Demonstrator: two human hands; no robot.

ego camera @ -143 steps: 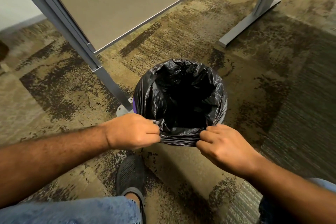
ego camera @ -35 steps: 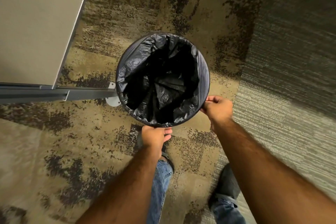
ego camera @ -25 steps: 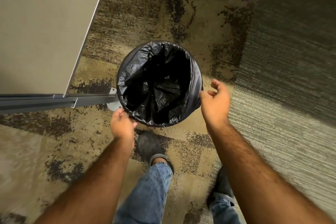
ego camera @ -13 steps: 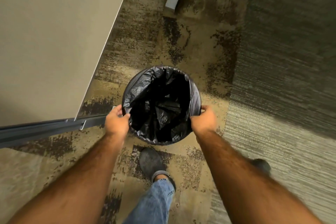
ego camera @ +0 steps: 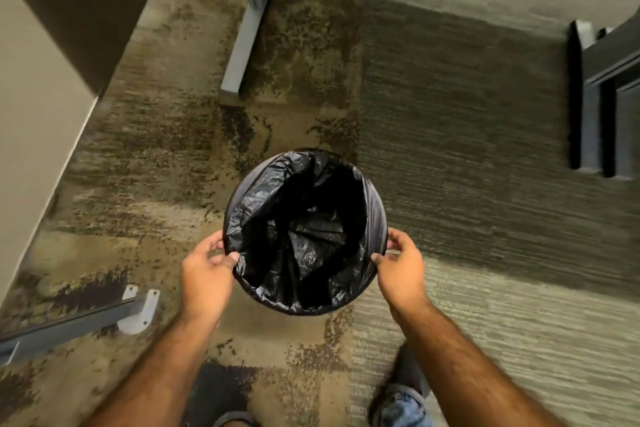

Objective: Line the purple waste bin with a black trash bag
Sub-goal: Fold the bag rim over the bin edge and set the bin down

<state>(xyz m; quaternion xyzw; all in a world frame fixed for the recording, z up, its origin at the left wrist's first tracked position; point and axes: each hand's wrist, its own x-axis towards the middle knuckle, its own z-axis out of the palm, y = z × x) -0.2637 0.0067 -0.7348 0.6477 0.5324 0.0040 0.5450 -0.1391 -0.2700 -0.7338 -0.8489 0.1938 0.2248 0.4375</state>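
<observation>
The round waste bin (ego camera: 379, 218) is seen from straight above, its purple wall hidden under the black trash bag (ego camera: 304, 236) folded over the whole rim. The bag hangs crumpled inside the bin. My left hand (ego camera: 207, 270) grips the left side of the rim, thumb over the bag's edge. On the right side of the rim my right hand (ego camera: 398, 267) holds on, its fingers curled around the outside. I cannot tell whether the bin rests on the carpet or is lifted off it.
A desk panel (ego camera: 34, 97) fills the left edge, and its grey foot with a white bracket (ego camera: 140, 308) lies at lower left. Another grey desk leg (ego camera: 249, 21) stands ahead. Dark furniture (ego camera: 602, 97) is at right. My shoes (ego camera: 401, 381) are on the patterned carpet below.
Both hands went from tucking the bag's near edge to gripping the bin's sides. The bin has moved away from the desk foot, out to the right over the carpet.
</observation>
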